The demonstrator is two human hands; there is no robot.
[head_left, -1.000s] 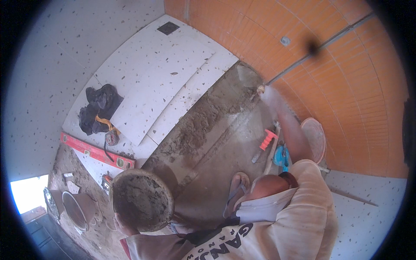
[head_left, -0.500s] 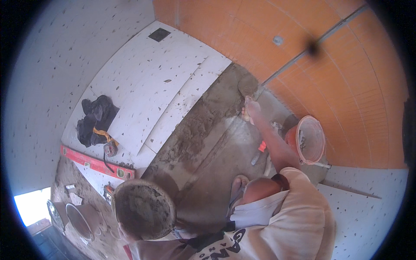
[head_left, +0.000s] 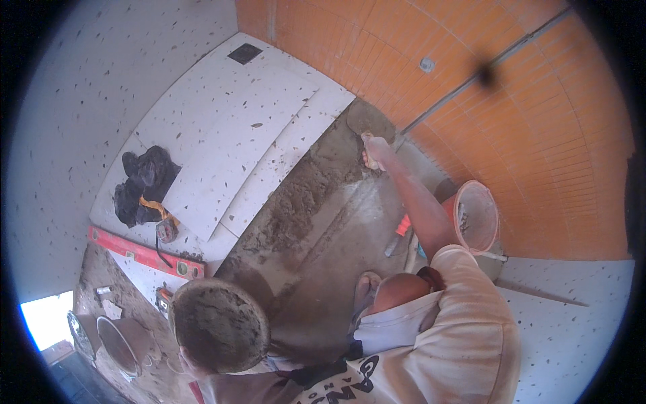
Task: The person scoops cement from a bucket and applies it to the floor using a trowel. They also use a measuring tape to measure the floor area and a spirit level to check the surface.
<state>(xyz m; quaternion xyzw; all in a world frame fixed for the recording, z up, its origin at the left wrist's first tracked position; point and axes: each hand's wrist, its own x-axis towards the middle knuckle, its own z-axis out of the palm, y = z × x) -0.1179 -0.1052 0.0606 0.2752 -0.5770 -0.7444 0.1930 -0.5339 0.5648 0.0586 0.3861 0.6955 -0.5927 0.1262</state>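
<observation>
My right hand point(head_left: 377, 152) is closed round the handle of a trowel point(head_left: 363, 119), whose rounded, mortar-coated blade lies against the wet grey mortar point(head_left: 289, 209) near the orange wall. The mortar forms a rough strip along the edge of the white speckled tiles point(head_left: 262, 94). My left hand point(head_left: 194, 365) grips the lower left side of a round basin point(head_left: 261, 306), tilted so its inside shows grey mortar. My left fingers are partly hidden by the basin.
A red spirit level point(head_left: 145, 253), a tape measure point(head_left: 166, 230) and a black plastic bag point(head_left: 151, 172) lie on the tiles. An orange bucket point(head_left: 452, 205) stands by the orange tiled wall point(head_left: 525, 128). More buckets point(head_left: 111, 345) stand at lower left. A red-handled tool point(head_left: 402, 226) lies near my foot.
My right hand has moved left with the trowel, sweeping the blade from beside the wall's corner over the mortar. The basin stays in my left hand, nearly unmoved.
</observation>
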